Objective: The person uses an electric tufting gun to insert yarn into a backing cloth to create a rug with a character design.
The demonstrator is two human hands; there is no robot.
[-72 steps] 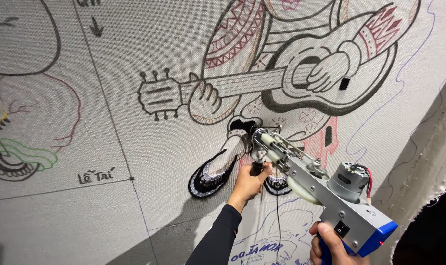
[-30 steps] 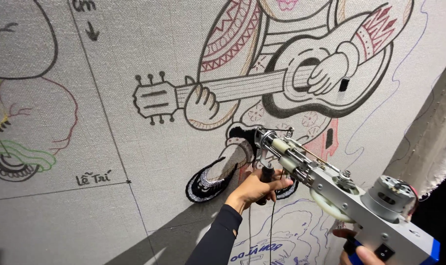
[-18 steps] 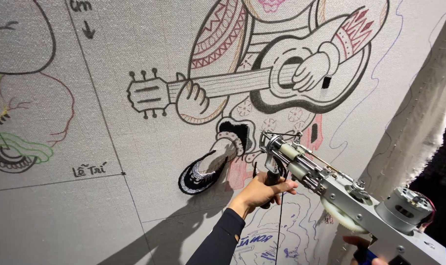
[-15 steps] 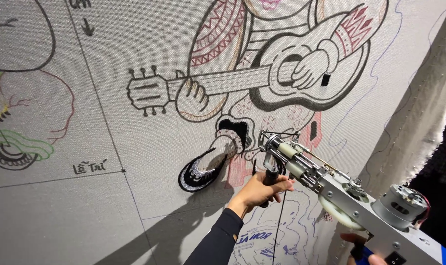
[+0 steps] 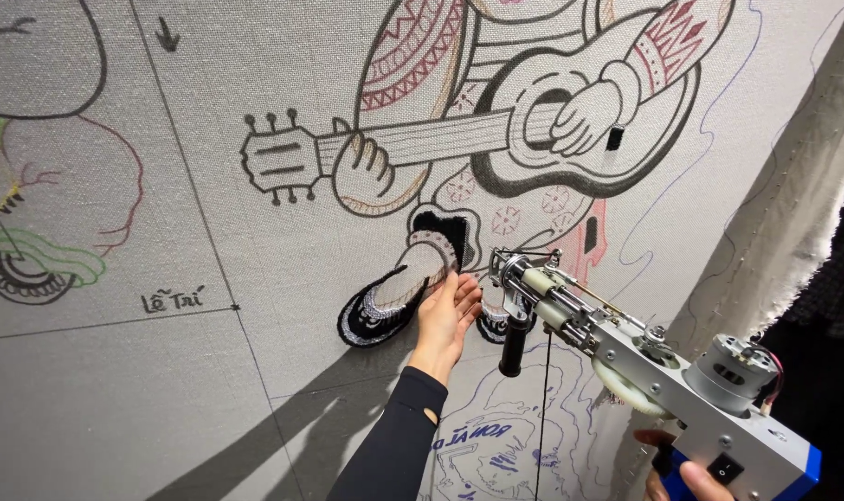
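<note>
Left hand (image 5: 448,311) now off tufting gun (image 5: 626,362), flat on cloth (image 5: 208,167).

A stretched cloth (image 5: 208,186) is filling the view, with a drawn guitar player (image 5: 533,121) sitting upper centre and a tufted shoe (image 5: 394,301) lying below the guitar. The left hand (image 5: 448,311) is resting flat on the cloth, touching the shoe's right edge. Just right of it, a tufting gun (image 5: 626,362) is slanting up toward the cloth from lower right, its front handle (image 5: 515,339) hanging beneath. The right hand (image 5: 677,468) is gripping the gun's rear at the bottom edge.
</note>
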